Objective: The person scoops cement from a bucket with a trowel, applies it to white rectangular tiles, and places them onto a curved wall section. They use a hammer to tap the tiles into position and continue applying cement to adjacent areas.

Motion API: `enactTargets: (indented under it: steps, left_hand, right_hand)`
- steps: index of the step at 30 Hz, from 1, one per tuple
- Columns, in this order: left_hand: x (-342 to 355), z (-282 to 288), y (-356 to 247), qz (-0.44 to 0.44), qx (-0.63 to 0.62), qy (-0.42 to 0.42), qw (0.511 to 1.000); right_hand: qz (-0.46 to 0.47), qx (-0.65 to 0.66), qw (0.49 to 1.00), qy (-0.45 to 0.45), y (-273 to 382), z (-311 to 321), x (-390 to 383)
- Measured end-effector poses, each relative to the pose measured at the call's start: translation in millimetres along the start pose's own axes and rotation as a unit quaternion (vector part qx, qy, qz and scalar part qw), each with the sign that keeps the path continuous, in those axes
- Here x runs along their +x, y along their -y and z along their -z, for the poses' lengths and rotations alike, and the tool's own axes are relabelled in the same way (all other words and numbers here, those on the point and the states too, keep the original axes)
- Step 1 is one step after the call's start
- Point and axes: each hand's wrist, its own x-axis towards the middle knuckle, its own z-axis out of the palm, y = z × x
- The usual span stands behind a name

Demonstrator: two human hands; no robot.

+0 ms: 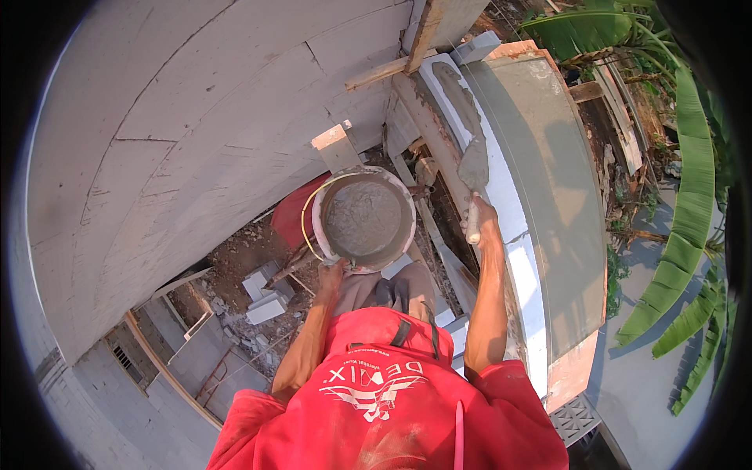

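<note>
A bucket [316,227] of wet grey mortar [362,221] is in front of me, its wire handle resting along the left side. At its near rim my left hand [332,276] is closed, gripping the edge. My right hand [486,219] is wrapped round the handle of a trowel [473,166], whose mortar-coated blade points away from me. That blade lies on or just above a row of white blocks [507,205]; the exact contact is hard to tell. A strip of mortar [458,98] runs along the block top beyond the blade.
A tall block wall [219,102] rises on the left. Right of the white blocks runs a grey rendered slab [552,157], with a thin string line along it. Wooden battens [423,35] stand at the far end. Broken blocks [265,298] lie below; banana leaves [681,204] hang at right.
</note>
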Motion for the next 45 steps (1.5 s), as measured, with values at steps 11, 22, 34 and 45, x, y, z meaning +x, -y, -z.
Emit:
enactTargets:
  steps: [11, 22, 34, 45]
  left_hand:
    - [-5, -4, 2, 0.016, 0.042, -0.029, 0.999]
    - [-25, -23, -12, -0.006, 0.074, -0.014, 0.997]
    - [-11, -26, -19, -0.005, -0.016, 0.015, 1.000]
    - [22, 6, -3, -0.013, 0.054, -0.003, 0.998]
  right_hand:
    - [0.181, -0.521, 0.829, 0.095, -76, -24, -76]
    - [-0.118, -0.318, 0.893, 0.295, -163, -79, -10]
    - [-0.059, -0.202, 0.937, 0.278, -126, -3, -46]
    - [0.160, -0.123, 0.967, 0.153, 10, 31, -54]
